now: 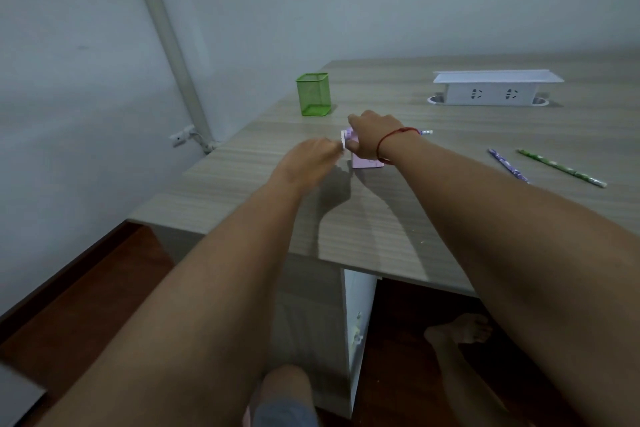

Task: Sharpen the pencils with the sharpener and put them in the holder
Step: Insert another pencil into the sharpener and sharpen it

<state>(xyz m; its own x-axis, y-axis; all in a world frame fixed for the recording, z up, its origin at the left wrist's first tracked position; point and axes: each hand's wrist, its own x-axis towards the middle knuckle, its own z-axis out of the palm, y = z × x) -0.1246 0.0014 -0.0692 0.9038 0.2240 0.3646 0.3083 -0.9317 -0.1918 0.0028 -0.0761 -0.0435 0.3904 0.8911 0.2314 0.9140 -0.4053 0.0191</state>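
The person leans over the wooden desk (pixel 398 218) with both arms stretched out to the small lilac sharpener (pixel 367 163), which stands on the desk top a little in front of the green mesh holder (pixel 313 94). The right hand (pixel 372 135), a red string (pixel 391 140) round its wrist, is clamped down over the top of the sharpener, fingers curled round it, so only the lower part of the body shows below the palm. The left hand (pixel 308 158) is just to the sharpener's left, fingers drawn together on the white crank handle (pixel 343 143); it is blurred, so I cannot make out the exact grip. The end of a pencil (pixel 426 132) pokes out beyond the right wrist. A purple pencil (pixel 507 165) and a green pencil (pixel 561 168) lie loose well to the right, apart from both hands. A white socket box (pixel 497 88) sits further back.
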